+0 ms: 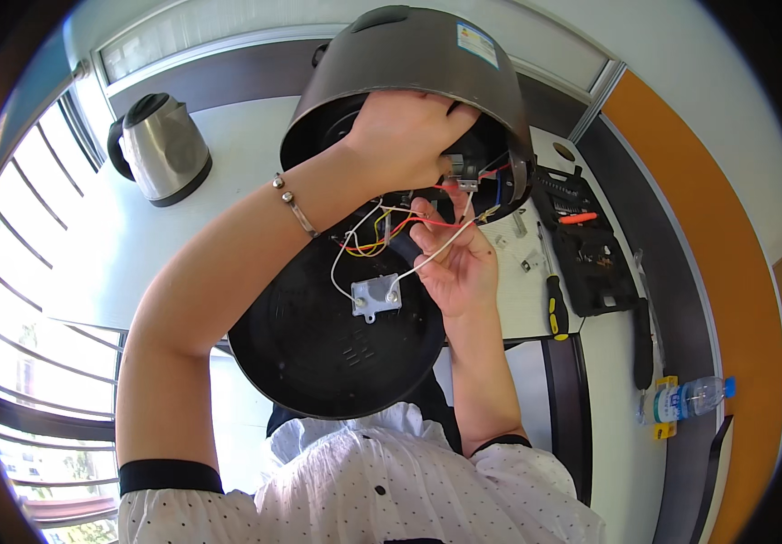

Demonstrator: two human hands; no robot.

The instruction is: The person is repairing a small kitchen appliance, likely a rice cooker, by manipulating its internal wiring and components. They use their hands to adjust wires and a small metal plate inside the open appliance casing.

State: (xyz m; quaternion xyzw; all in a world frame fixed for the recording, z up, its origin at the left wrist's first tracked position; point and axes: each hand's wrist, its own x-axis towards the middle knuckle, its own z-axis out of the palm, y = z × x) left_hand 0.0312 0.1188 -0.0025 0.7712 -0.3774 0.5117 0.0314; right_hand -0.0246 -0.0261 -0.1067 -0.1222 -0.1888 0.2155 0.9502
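Observation:
A dark grey appliance housing (382, 54) is tipped open above a round black base (337, 354). My left hand (405, 131) reaches inside it, fingers bent and their tips mostly hidden near a small terminal block (466, 184) with red and white wires. My right hand (454, 258) is just below, palm up, curled fingers among the wires, one fingertip reaching up to the block. White, red and yellow wires (368, 245) hang between the parts. A clear plastic-covered component (376, 296) on two white wires lies over the base.
A steel kettle (160, 150) stands at the left of the white table (110, 263). At the right are an open tool case (581, 263), a yellow-black screwdriver (556, 308), small metal bits (527, 263) and a water bottle (686, 399). A barred window (19, 317) is at the left.

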